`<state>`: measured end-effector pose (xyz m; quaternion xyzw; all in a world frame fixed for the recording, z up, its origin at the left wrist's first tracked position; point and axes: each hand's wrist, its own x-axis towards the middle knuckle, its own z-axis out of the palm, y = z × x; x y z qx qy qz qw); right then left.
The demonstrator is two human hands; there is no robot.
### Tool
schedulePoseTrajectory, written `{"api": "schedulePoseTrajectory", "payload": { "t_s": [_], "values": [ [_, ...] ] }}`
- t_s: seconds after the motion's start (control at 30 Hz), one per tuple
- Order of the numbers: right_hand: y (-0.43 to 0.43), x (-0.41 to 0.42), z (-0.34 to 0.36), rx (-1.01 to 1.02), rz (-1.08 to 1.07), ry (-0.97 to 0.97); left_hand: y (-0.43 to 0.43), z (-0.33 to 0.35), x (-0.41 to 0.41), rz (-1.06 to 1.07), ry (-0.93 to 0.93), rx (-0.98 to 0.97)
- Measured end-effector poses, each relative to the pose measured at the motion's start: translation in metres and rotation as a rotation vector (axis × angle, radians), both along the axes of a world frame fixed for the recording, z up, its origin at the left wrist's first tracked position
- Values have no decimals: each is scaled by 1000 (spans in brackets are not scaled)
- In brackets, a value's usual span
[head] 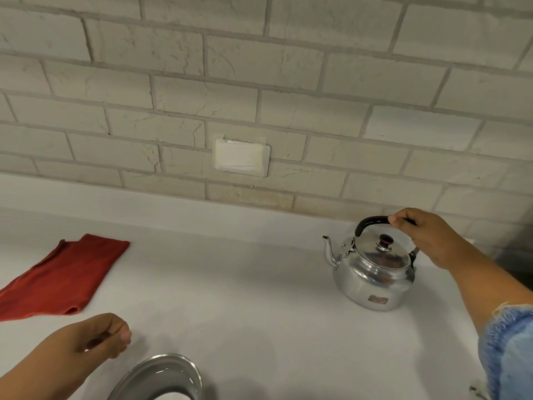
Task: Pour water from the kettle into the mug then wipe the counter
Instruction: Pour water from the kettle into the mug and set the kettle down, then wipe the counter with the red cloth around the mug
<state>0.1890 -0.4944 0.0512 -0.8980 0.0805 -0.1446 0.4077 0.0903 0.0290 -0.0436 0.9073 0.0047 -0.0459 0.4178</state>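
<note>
White counter, matte and plain, running the full width of the view and meeting a pale brick-pattern wall at its far edge. Three things rest on it. At left, a red cloth, folded flat, lies at a slant with its near end cut off by the frame edge. At right, well apart from the cloth, a polished metal kettle stands upright, lid on, its spout pointing left toward the cloth. At the near edge, between cloth and kettle, the rim of a metal vessel shows; only part of it is in view.
</note>
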Motion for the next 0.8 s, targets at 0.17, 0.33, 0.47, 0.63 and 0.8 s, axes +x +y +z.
{"api": "schedulePoseTrajectory", "payload": {
  "t_s": [0.17, 0.33, 0.47, 0.63, 0.8],
  "values": [
    [-2, 0, -1, 2, 13, 6, -2, 1, 0, -18, -22, 30],
    [0, -2, -1, -35, 0, 10, 2, 1, 0, -14, -55, 46],
    [13, -6, -2, -260, -191, -168, 10, 0, 7, 61, -178, 145],
    [75, -43, 14, -117, -121, -300, 34, -1, 24, 122, -331, 430],
    [150, -103, 21, 91, 83, -257, 62, -9, 38, 106, -118, 576]
  ]
}}
